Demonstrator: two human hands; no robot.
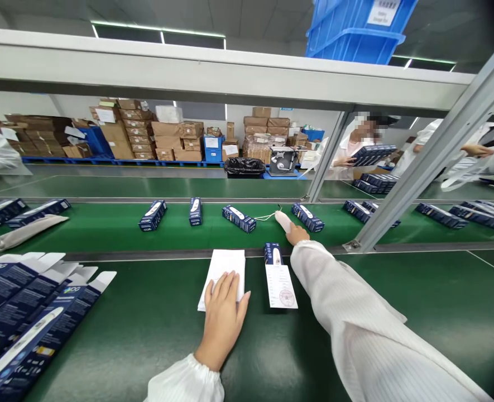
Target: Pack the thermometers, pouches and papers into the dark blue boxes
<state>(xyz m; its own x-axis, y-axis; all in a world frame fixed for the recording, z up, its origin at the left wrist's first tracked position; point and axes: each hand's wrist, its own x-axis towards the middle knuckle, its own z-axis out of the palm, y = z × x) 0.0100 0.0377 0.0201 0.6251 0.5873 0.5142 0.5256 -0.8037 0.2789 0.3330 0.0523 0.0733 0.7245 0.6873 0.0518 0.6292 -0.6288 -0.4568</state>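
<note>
My left hand (224, 315) lies flat with its fingers stretched out on a stack of white paper sheets (224, 262). Out over the belt, my right hand (298, 234) is closed on a pale wrapped item (283, 221) with thin white cords trailing from its far end. Between my arms lies a small dark blue box (272, 253), and a printed card (281, 286) with a round red stamp covers its near part. On either side of my right hand, a blue box (238, 218) and another blue box (308, 217) rest on the belt.
A green conveyor belt (110, 223) carries several more blue boxes and a long pale pouch (28, 231). Open-flapped blue cartons (33, 312) are piled at left. A slanting metal post (431, 145) stands at right. Across the line, a co-worker (347, 151) holds boxes.
</note>
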